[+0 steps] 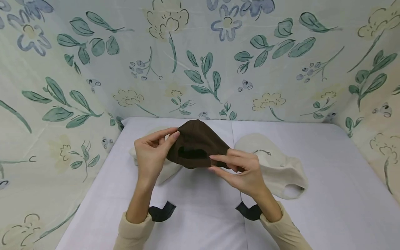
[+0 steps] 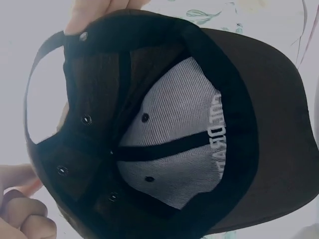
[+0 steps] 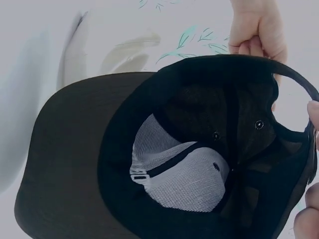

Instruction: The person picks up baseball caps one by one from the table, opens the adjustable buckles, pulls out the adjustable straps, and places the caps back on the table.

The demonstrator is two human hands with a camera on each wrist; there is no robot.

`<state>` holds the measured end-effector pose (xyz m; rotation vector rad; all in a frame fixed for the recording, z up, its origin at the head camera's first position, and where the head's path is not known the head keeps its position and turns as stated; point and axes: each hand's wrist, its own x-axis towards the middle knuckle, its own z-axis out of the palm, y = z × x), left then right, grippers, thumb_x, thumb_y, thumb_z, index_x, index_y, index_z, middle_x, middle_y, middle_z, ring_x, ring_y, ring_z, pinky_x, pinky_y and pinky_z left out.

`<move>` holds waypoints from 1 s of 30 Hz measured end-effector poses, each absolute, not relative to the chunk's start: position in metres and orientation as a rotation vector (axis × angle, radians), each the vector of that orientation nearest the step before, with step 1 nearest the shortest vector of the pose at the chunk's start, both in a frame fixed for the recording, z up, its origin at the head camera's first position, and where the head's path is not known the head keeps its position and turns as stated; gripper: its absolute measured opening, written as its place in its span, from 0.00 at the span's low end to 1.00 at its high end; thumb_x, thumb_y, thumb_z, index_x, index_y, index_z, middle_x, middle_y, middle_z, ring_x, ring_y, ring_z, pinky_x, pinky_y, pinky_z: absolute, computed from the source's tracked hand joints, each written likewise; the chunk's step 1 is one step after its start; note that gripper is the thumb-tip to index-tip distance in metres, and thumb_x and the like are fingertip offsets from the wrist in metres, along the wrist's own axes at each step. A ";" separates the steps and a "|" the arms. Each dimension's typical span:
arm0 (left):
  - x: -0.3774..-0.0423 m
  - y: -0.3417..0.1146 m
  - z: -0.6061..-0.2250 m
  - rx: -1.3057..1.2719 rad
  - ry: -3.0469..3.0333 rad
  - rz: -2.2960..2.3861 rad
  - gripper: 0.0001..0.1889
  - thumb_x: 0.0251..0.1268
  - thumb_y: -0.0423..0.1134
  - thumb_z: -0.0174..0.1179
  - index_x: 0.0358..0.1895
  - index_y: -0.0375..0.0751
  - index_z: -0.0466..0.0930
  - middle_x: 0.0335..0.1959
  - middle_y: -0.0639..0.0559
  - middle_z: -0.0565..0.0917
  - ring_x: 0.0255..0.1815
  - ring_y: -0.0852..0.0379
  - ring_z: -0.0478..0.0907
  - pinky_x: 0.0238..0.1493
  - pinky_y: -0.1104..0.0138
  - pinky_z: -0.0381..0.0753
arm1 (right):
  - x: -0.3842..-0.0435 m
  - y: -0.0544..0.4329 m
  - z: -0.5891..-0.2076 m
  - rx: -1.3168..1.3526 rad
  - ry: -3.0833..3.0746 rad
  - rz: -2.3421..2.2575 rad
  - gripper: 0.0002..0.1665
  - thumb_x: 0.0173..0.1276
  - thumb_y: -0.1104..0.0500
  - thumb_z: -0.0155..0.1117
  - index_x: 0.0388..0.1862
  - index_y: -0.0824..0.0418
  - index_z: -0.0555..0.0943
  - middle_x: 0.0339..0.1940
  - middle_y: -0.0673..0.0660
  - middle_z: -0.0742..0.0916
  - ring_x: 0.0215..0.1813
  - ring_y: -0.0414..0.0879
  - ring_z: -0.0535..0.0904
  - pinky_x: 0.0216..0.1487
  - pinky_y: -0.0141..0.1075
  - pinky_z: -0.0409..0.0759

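Note:
A dark brown baseball cap point(image 1: 200, 133) is held up over the table by both hands, its back opening facing the head camera. My left hand point(image 1: 148, 152) pinches its left edge between thumb and fingers. On the other side, my right hand point(image 1: 245, 170) pinches the strap end beside the opening. The wrist views look into the cap, showing a dark sweatband, pale mesh lining point(image 2: 172, 109) with raised lettering, and small eyelets. Its curved brim point(image 3: 75, 154) points away from the hands.
A cream cap point(image 1: 292, 172) lies on the white-covered table point(image 1: 200, 215) to the right, its back opening toward me. Another cream item point(image 1: 170, 170) lies at the left, partly hidden behind the brown cap. A floral curtain point(image 1: 200, 80) hangs behind and at both sides.

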<state>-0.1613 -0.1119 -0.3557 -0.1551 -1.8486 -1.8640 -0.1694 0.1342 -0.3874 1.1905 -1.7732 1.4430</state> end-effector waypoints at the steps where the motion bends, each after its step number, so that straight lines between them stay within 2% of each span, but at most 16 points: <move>1: -0.159 -0.111 -0.354 -0.190 -1.861 -1.851 0.08 0.60 0.33 0.75 0.43 0.35 0.93 0.12 0.55 0.62 0.15 0.61 0.53 0.15 0.67 0.47 | -0.169 0.134 -0.387 1.179 -1.780 1.440 0.14 0.63 0.55 0.79 0.40 0.65 0.92 0.15 0.47 0.64 0.21 0.35 0.56 0.20 0.25 0.51; 5: -0.150 -0.104 -0.349 -0.420 -1.944 -1.769 0.09 0.60 0.29 0.74 0.44 0.36 0.92 0.11 0.55 0.62 0.14 0.61 0.52 0.15 0.67 0.50 | -0.167 0.135 -0.384 1.132 -1.800 1.417 0.15 0.65 0.53 0.78 0.40 0.66 0.92 0.15 0.46 0.65 0.20 0.35 0.56 0.20 0.25 0.51; 6: -0.148 -0.103 -0.349 -0.500 -1.967 -1.743 0.10 0.60 0.28 0.74 0.44 0.35 0.92 0.12 0.55 0.67 0.14 0.61 0.53 0.15 0.68 0.51 | -0.167 0.135 -0.383 1.123 -1.803 1.413 0.16 0.65 0.53 0.78 0.40 0.66 0.92 0.15 0.46 0.65 0.20 0.35 0.56 0.20 0.25 0.51; 12: -0.141 -0.093 -0.347 -0.880 -2.087 -1.521 0.13 0.55 0.26 0.76 0.45 0.34 0.92 0.14 0.57 0.73 0.16 0.67 0.55 0.19 0.73 0.56 | -0.166 0.136 -0.381 1.090 -1.816 1.394 0.17 0.66 0.51 0.77 0.40 0.66 0.92 0.15 0.46 0.65 0.19 0.35 0.55 0.21 0.24 0.52; 13: -0.140 -0.092 -0.347 -0.907 -2.098 -1.488 0.14 0.54 0.26 0.76 0.46 0.35 0.92 0.13 0.58 0.69 0.17 0.69 0.54 0.19 0.74 0.56 | -0.165 0.136 -0.380 1.088 -1.814 1.395 0.17 0.66 0.51 0.76 0.40 0.66 0.92 0.15 0.46 0.65 0.19 0.34 0.56 0.21 0.24 0.52; 17: -0.140 -0.088 -0.349 -0.967 -2.107 -1.408 0.15 0.53 0.26 0.77 0.46 0.34 0.92 0.13 0.58 0.70 0.19 0.70 0.55 0.21 0.77 0.57 | -0.165 0.137 -0.379 1.079 -1.805 1.403 0.16 0.66 0.52 0.77 0.40 0.66 0.92 0.15 0.46 0.65 0.19 0.34 0.56 0.21 0.24 0.52; 23: -0.141 -0.087 -0.350 -1.022 -2.071 -1.316 0.15 0.50 0.24 0.77 0.45 0.32 0.91 0.13 0.56 0.64 0.19 0.69 0.55 0.22 0.78 0.56 | -0.164 0.136 -0.379 1.082 -1.814 1.410 0.15 0.66 0.53 0.77 0.40 0.66 0.92 0.15 0.47 0.65 0.18 0.35 0.56 0.20 0.24 0.52; 30: -0.141 -0.085 -0.350 -1.042 -2.058 -1.234 0.15 0.49 0.23 0.77 0.43 0.34 0.92 0.13 0.56 0.66 0.19 0.68 0.56 0.23 0.79 0.56 | -0.163 0.136 -0.379 1.080 -1.819 1.415 0.15 0.65 0.54 0.78 0.40 0.66 0.91 0.15 0.47 0.65 0.19 0.35 0.56 0.20 0.24 0.52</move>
